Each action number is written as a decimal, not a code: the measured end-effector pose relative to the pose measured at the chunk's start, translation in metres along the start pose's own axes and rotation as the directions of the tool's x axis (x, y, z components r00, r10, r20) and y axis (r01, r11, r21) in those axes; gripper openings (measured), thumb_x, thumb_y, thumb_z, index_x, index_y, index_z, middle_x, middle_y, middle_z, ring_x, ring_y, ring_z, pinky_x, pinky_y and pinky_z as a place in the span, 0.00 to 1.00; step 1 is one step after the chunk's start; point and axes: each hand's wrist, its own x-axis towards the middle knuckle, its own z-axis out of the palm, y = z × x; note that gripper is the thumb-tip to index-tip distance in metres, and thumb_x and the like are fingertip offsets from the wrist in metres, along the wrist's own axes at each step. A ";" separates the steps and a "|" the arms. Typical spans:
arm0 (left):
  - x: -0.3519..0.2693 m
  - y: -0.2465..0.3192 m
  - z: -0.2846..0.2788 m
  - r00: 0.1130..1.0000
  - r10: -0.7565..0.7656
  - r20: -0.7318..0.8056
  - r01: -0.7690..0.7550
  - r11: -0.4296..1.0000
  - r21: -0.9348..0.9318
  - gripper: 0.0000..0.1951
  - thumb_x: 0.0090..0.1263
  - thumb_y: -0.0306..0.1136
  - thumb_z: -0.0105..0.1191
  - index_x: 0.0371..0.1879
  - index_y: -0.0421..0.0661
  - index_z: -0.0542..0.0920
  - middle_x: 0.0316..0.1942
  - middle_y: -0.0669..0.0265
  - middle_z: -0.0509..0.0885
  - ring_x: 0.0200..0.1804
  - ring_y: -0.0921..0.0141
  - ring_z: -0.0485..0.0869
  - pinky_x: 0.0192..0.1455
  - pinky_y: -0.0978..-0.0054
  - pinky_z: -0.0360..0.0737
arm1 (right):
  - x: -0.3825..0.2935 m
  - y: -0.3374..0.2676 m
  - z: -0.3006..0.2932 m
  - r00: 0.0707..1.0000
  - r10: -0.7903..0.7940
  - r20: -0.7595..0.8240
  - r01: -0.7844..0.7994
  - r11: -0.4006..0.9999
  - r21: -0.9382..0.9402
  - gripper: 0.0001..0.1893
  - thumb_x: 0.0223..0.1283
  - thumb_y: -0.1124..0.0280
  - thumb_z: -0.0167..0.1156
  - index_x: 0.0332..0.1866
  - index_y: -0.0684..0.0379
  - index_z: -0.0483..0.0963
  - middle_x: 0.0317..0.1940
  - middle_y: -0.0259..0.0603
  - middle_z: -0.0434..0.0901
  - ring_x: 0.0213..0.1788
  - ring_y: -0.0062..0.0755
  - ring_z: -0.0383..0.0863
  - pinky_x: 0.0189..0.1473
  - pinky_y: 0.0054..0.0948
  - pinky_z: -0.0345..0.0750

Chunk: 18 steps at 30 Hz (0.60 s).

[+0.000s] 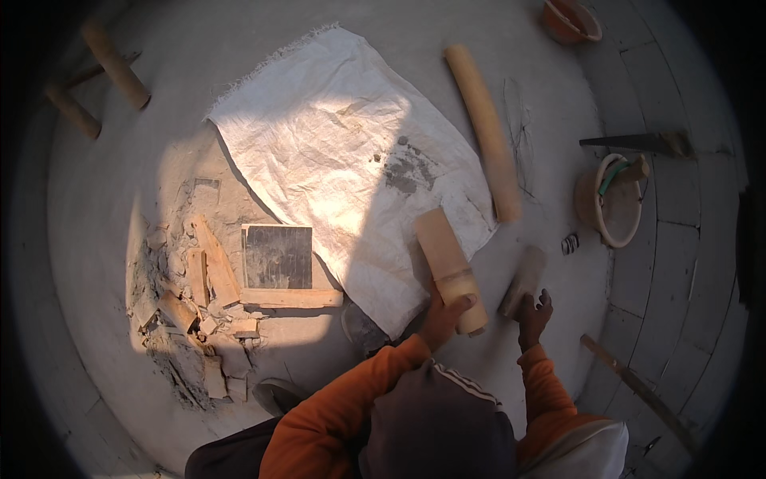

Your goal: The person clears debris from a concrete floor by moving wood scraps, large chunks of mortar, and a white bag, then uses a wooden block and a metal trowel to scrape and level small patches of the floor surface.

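Observation:
My left hand (446,317) grips the near end of a tan cylindrical pipe piece (452,263), which is tilted over the lower right part of a white woven sack (335,138). A band runs around the pipe piece near its middle. To the right, my right hand (534,314) is at the near end of a short, dusty cylinder (525,278); the fingers look partly spread, and whether they hold it cannot be told. Grey crumbs (410,170) lie on the sack. A long tan pipe (485,132) lies along the sack's right edge.
At left are a dark square board (277,257), a wooden strip (291,297) and broken wood pieces (209,257). A bucket (619,224) holding tools, a handsaw (637,142) and an orange basin (568,24) are at right. More pipes (116,66) are at upper left.

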 end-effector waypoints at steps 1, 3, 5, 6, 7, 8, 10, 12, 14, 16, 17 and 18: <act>0.003 -0.004 -0.001 0.999 0.004 0.035 -0.001 0.997 -0.077 0.33 0.78 0.37 0.60 0.78 0.42 0.62 0.62 0.58 0.78 0.63 0.66 0.81 0.66 0.61 0.84 | -0.002 0.002 0.000 0.967 -0.223 -0.127 0.164 0.917 -0.363 0.27 0.80 0.62 0.63 0.76 0.66 0.73 0.62 0.45 0.83 0.64 0.36 0.81 0.70 0.43 0.76; 0.002 -0.008 -0.029 0.998 0.030 0.048 -0.019 0.978 -0.208 0.33 0.78 0.36 0.61 0.77 0.41 0.64 0.60 0.58 0.80 0.61 0.66 0.83 0.64 0.62 0.86 | -0.014 -0.084 0.008 0.953 -0.270 0.134 0.278 0.959 -0.047 0.28 0.83 0.57 0.62 0.75 0.68 0.74 0.62 0.47 0.85 0.64 0.36 0.83 0.70 0.40 0.76; 0.002 -0.012 -0.035 0.994 0.001 0.106 0.023 0.974 -0.225 0.31 0.77 0.35 0.60 0.76 0.41 0.67 0.62 0.58 0.80 0.62 0.66 0.83 0.65 0.61 0.85 | -0.011 -0.137 -0.002 0.828 -0.203 0.523 0.007 0.936 0.353 0.28 0.85 0.54 0.61 0.75 0.67 0.74 0.61 0.45 0.85 0.63 0.35 0.83 0.69 0.38 0.76; 0.002 -0.012 -0.037 0.991 -0.012 0.135 0.043 0.973 -0.229 0.31 0.76 0.35 0.59 0.76 0.40 0.68 0.62 0.58 0.80 0.63 0.65 0.83 0.66 0.61 0.85 | -0.011 -0.157 -0.004 0.724 -0.148 0.674 -0.185 0.899 0.397 0.28 0.86 0.53 0.60 0.75 0.66 0.74 0.60 0.43 0.85 0.63 0.33 0.83 0.69 0.37 0.77; 0.001 -0.012 -0.038 0.988 -0.004 0.154 0.035 0.979 -0.199 0.31 0.76 0.35 0.59 0.76 0.40 0.68 0.63 0.58 0.80 0.64 0.65 0.83 0.67 0.61 0.84 | -0.013 -0.173 -0.004 0.583 -0.122 0.803 -0.376 0.836 0.400 0.28 0.87 0.52 0.58 0.75 0.66 0.74 0.60 0.42 0.85 0.62 0.31 0.83 0.68 0.36 0.77; 0.001 -0.011 -0.038 0.985 0.006 0.173 0.025 0.985 -0.171 0.32 0.75 0.35 0.59 0.77 0.40 0.68 0.64 0.58 0.79 0.65 0.65 0.83 0.67 0.61 0.84 | -0.015 -0.182 -0.004 0.418 -0.126 0.900 -0.552 0.751 0.362 0.28 0.88 0.51 0.57 0.76 0.65 0.73 0.60 0.41 0.86 0.62 0.29 0.83 0.68 0.35 0.77; 0.000 -0.012 -0.039 0.980 0.008 0.198 0.014 0.993 -0.114 0.33 0.75 0.35 0.60 0.77 0.39 0.67 0.64 0.58 0.79 0.65 0.65 0.82 0.68 0.60 0.83 | -0.019 -0.173 0.007 0.374 -0.163 0.913 -0.586 0.722 0.369 0.28 0.88 0.50 0.56 0.74 0.65 0.74 0.61 0.41 0.85 0.62 0.26 0.82 0.68 0.32 0.77; 0.000 -0.011 -0.043 0.978 -0.004 0.207 0.016 0.998 -0.058 0.34 0.74 0.36 0.60 0.78 0.39 0.67 0.64 0.59 0.79 0.66 0.65 0.82 0.69 0.60 0.82 | -0.026 -0.173 0.012 0.370 -0.178 0.912 -0.572 0.729 0.375 0.27 0.89 0.51 0.55 0.74 0.65 0.74 0.62 0.41 0.85 0.63 0.26 0.81 0.69 0.32 0.77; -0.001 -0.010 -0.047 0.982 0.010 0.191 0.002 0.998 -0.065 0.34 0.74 0.36 0.60 0.78 0.39 0.67 0.64 0.59 0.79 0.66 0.65 0.82 0.69 0.61 0.82 | -0.035 -0.179 0.014 0.409 -0.171 0.896 -0.510 0.772 0.380 0.24 0.90 0.56 0.54 0.74 0.65 0.74 0.65 0.40 0.84 0.67 0.27 0.81 0.71 0.32 0.77; -0.001 -0.011 -0.047 0.984 0.010 0.179 0.004 0.997 -0.079 0.34 0.75 0.36 0.59 0.79 0.39 0.66 0.65 0.58 0.79 0.66 0.64 0.82 0.69 0.60 0.83 | -0.038 -0.174 0.017 0.509 -0.189 0.840 -0.388 0.820 0.420 0.23 0.88 0.57 0.57 0.71 0.66 0.76 0.61 0.40 0.85 0.64 0.25 0.82 0.69 0.30 0.77; 0.000 -0.011 -0.045 0.985 0.004 0.170 0.011 0.996 -0.086 0.34 0.75 0.34 0.57 0.80 0.40 0.65 0.65 0.57 0.79 0.67 0.63 0.82 0.69 0.59 0.84 | -0.039 -0.171 0.018 0.555 -0.202 0.807 -0.325 0.841 0.434 0.22 0.87 0.57 0.58 0.69 0.66 0.77 0.59 0.40 0.86 0.62 0.25 0.83 0.68 0.29 0.77; 0.001 -0.011 -0.046 0.988 -0.002 0.155 0.016 0.996 -0.091 0.34 0.76 0.33 0.55 0.80 0.40 0.64 0.66 0.56 0.78 0.68 0.61 0.82 0.69 0.58 0.84 | -0.040 -0.183 0.013 0.583 -0.196 0.789 -0.281 0.862 0.422 0.24 0.83 0.56 0.62 0.68 0.67 0.78 0.56 0.40 0.87 0.58 0.25 0.83 0.64 0.30 0.78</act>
